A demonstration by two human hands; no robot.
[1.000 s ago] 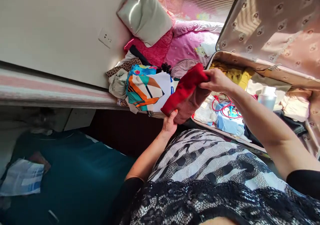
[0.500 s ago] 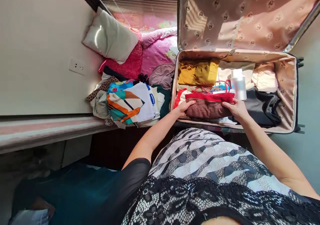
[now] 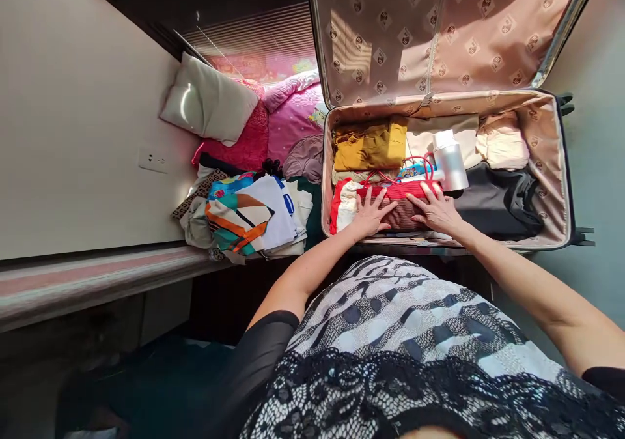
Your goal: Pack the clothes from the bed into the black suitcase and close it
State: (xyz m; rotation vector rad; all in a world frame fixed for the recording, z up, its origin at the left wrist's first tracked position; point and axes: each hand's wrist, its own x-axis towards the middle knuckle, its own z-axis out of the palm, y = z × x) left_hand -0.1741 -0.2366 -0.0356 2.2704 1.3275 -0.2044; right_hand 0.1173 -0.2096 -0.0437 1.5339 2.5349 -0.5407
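A folded maroon ribbed garment (image 3: 403,212) with a bright red edge lies at the front of the open suitcase (image 3: 551,195). My left hand (image 3: 372,215) rests flat on its left part, fingers spread. On its right part, my right hand (image 3: 436,210) presses down, also with fingers spread. To the left of the garment is a red and cream cloth (image 3: 346,206). Behind it are thin red cords, a blue packet (image 3: 413,170) and a white cylindrical bottle (image 3: 450,160). A black folded garment (image 3: 499,204) lies to its right.
Mustard folded clothing (image 3: 371,146), beige cloth and a cream bundle (image 3: 502,141) fill the suitcase's back. The patterned lid (image 3: 405,35) stands raised behind. Left of the case are piled clothes (image 3: 244,217), a pillow (image 3: 209,100) and pink bedding (image 3: 293,123). A wall (image 3: 88,120) borders the left.
The maroon garment has gone from being held by its sides to lying lower in the suitcase. Both hands have let go of its edges and opened flat on top. The view has shifted slightly.
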